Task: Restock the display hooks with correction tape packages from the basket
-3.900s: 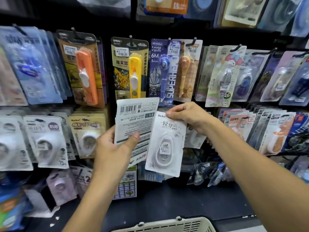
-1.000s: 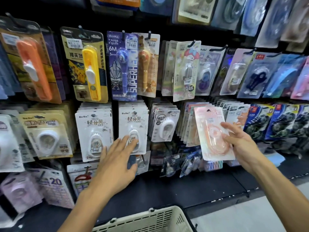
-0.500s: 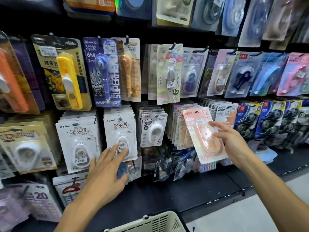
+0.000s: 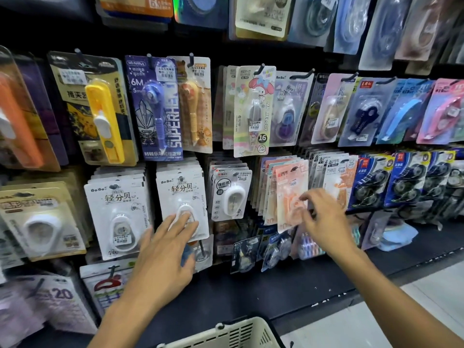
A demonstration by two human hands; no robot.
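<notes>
Pressing white package [image 4: 182,199] with spread left hand [image 4: 163,252], right hand [image 4: 324,219] pinching pink package [image 4: 288,194], basket [image 4: 226,332] below.

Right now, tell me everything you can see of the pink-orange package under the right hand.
The pink-orange package is a flat card with a clear blister over a peach tape dispenser, a small white price sticker above it and red print in the top corner. It hangs at the front of a stack in the lower row, tilted slightly, its hole at the hook. The right hand has its fingertips at the card's right edge; whether it grips is unclear.
</notes>
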